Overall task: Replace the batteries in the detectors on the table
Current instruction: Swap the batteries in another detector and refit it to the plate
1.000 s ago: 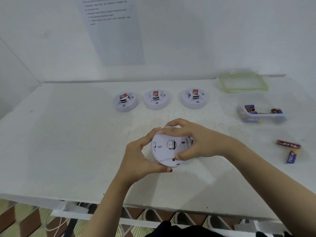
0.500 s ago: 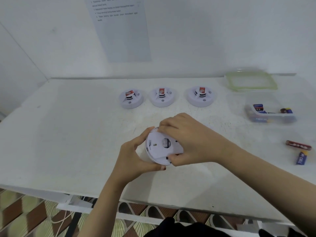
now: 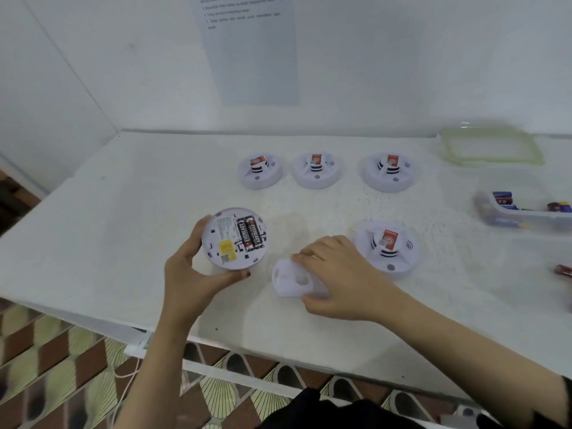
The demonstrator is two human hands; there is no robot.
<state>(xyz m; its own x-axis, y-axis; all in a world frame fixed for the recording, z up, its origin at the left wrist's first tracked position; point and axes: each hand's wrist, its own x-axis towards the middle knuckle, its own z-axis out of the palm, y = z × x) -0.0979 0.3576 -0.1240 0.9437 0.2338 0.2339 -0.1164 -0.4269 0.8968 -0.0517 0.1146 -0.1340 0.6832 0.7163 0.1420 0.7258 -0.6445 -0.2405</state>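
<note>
Newly detached, the cover (image 3: 289, 281) lay pinched by the right hand (image 3: 337, 274) on the white table (image 3: 123, 212), the left hand (image 3: 188, 274) gripping the detector (image 3: 233, 239), a tub (image 3: 526, 216) of batteries (image 3: 503, 199) farther right.

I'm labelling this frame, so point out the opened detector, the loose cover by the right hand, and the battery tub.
opened detector (image 3: 233, 239), head view, middle of its open back.
loose cover (image 3: 288, 280), head view, its uncovered left half.
battery tub (image 3: 510, 219), head view, its clear front wall.
</note>
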